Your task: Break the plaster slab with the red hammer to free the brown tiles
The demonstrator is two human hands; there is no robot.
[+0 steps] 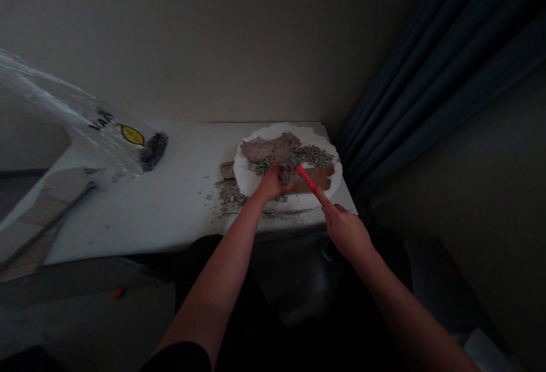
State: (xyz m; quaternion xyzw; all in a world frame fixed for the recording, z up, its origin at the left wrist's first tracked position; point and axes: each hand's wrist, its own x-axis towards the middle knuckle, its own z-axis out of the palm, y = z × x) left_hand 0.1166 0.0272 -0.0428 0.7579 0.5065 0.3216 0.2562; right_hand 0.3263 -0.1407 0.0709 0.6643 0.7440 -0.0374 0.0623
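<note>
A round white slab (260, 184) lies at the right end of a white table (170, 207), covered with brown crusty pieces (267, 149) and grey crumbs. My left hand (272, 183) rests on the slab with its fingers curled over the debris; what they grip, if anything, is hidden. My right hand (346, 228) is closed round a thin red tool (307, 179), forefinger stretched along it. The tool's tip points into the debris beside my left hand, over a flat brown piece (321, 177).
Grey crumbs (226, 193) are scattered on the table left of the slab. A clear plastic bag (85, 127) with a yellow mark lies at the left. A flat board (42, 213) sticks out over the left edge. Dark curtains (426, 76) hang at the right.
</note>
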